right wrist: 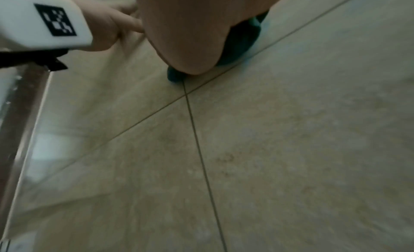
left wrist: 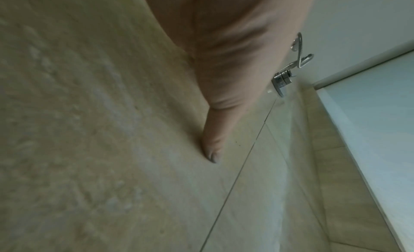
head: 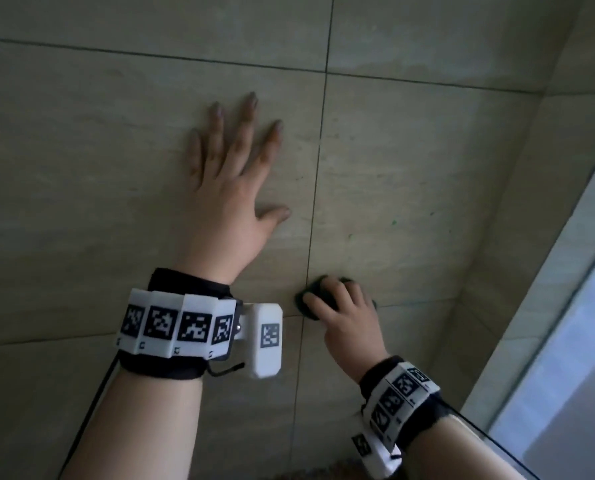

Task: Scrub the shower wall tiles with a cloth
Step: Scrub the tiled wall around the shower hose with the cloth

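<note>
Beige wall tiles with dark grout lines fill the head view. My left hand lies flat on the wall with fingers spread, left of a vertical grout line. Lower right, my right hand presses a small dark green cloth against the wall where the grout lines cross, fingers curled over it. In the right wrist view the cloth shows teal under my palm. The left wrist view shows my thumb flat on the tile.
A frosted glass panel with a pale frame stands at the right, meeting the side wall in a corner. A chrome shower valve and hose is mounted on the wall beyond my left hand. A few green specks dot the tile.
</note>
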